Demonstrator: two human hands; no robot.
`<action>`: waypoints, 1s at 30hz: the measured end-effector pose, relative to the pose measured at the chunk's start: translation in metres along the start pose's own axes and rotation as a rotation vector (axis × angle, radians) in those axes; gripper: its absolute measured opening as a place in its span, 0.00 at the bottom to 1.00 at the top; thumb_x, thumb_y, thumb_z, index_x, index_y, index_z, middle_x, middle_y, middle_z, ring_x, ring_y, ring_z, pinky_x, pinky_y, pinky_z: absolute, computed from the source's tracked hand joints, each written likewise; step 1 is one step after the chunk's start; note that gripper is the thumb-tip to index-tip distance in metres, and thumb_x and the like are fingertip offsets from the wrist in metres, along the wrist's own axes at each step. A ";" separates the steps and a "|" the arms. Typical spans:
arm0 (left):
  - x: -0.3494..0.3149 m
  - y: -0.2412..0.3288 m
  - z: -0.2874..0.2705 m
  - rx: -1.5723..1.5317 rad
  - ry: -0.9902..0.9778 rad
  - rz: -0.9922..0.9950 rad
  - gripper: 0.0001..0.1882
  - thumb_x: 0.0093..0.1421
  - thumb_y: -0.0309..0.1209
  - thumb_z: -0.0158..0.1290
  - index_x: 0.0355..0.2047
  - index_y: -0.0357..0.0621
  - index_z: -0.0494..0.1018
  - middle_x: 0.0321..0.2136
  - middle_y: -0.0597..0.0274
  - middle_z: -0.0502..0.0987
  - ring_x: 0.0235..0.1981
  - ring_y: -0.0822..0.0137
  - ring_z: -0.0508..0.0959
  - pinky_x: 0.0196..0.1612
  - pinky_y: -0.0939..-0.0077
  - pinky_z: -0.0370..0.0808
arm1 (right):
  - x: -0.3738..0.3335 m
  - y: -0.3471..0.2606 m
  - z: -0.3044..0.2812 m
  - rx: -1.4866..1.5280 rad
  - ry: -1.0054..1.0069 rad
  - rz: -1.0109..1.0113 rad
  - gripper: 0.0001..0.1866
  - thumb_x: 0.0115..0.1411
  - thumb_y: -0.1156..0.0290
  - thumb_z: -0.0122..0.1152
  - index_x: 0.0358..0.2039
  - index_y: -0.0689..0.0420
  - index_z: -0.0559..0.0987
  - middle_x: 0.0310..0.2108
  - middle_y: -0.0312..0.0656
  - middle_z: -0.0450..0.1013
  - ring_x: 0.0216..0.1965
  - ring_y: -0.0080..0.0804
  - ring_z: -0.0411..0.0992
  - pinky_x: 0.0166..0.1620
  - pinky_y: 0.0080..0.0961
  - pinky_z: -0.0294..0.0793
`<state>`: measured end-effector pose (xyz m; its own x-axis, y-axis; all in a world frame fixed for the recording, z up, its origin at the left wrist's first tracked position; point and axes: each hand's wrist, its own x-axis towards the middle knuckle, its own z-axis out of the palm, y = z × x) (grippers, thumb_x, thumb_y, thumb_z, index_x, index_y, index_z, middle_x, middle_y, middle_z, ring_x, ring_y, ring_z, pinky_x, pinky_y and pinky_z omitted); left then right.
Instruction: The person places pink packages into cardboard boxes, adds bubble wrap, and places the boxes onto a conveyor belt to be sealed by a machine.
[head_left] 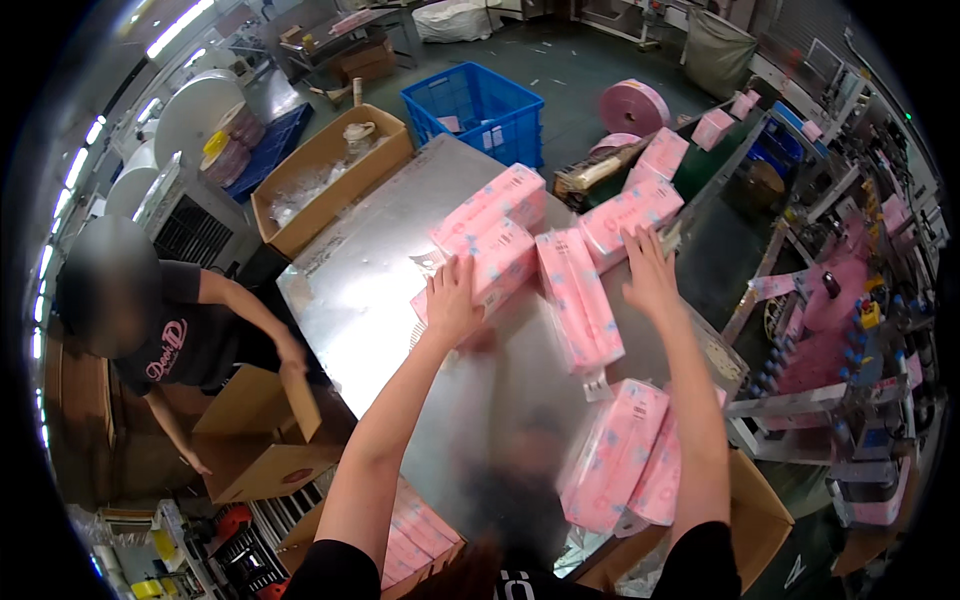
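Note:
My left hand (452, 305) lies with its fingers stretched over the near pink tissue pack (500, 262) of a pair at the middle of the metal table. The farther tissue pack (490, 208) lies right alongside it. My right hand (652, 278) is open, its fingertips touching the near side of another tissue pack (630, 218) at the table's far right. Between my hands, one tissue pack (580, 300) points toward me. Two more tissue packs, the left one (612, 455) in plainer view, lie by my right forearm, which partly covers the other.
The metal table (345, 330) spans the middle. A conveyor (690, 145) carrying pink packs reaches its far right corner. Beyond stand a long cardboard box (330, 175) and a blue crate (475, 110). At left, a person handles an open carton (270, 450). Cartons flank me below.

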<state>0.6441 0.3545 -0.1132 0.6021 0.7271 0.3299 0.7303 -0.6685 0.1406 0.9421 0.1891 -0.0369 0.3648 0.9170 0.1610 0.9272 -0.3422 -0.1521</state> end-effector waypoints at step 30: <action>-0.240 -0.041 -0.056 -1.239 -0.940 -0.543 0.44 0.59 0.56 0.54 0.67 0.41 0.54 0.57 0.56 0.69 0.56 0.62 0.71 0.55 0.66 0.71 | -0.330 0.070 0.023 1.802 -0.360 1.228 0.31 0.60 0.58 0.61 0.60 0.59 0.66 0.56 0.45 0.70 0.56 0.42 0.68 0.61 0.45 0.66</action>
<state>0.4515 0.1988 -0.1456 0.6874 0.4287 -0.5862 0.4999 0.3062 0.8101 0.8851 -0.1327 -0.1234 0.3144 0.5211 -0.7934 -0.7971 -0.3090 -0.5188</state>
